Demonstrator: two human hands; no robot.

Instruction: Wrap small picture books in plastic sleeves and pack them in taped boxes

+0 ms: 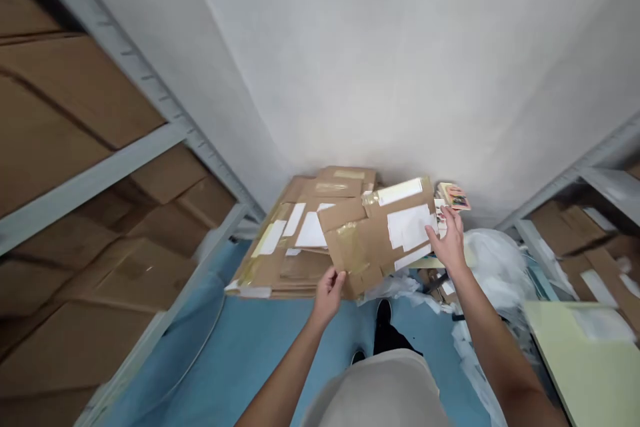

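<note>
I hold a flattened brown cardboard box (380, 233) with white labels and clear tape, tilted above the floor near the wall. My left hand (329, 290) grips its lower left edge, fingers curled round it. My right hand (449, 240) clasps its right edge, fingers closed on the card. Just behind and left of it lies a stack of flattened cardboard boxes (293, 247) on the blue floor (250, 353).
Grey metal shelving (150, 140) loaded with brown cartons stands on the left, and another rack (575, 180) on the right. White plastic wrapping (495, 267) and scraps lie at the right. A pale green board (590, 353) is at lower right. A white wall (400, 60) closes the aisle.
</note>
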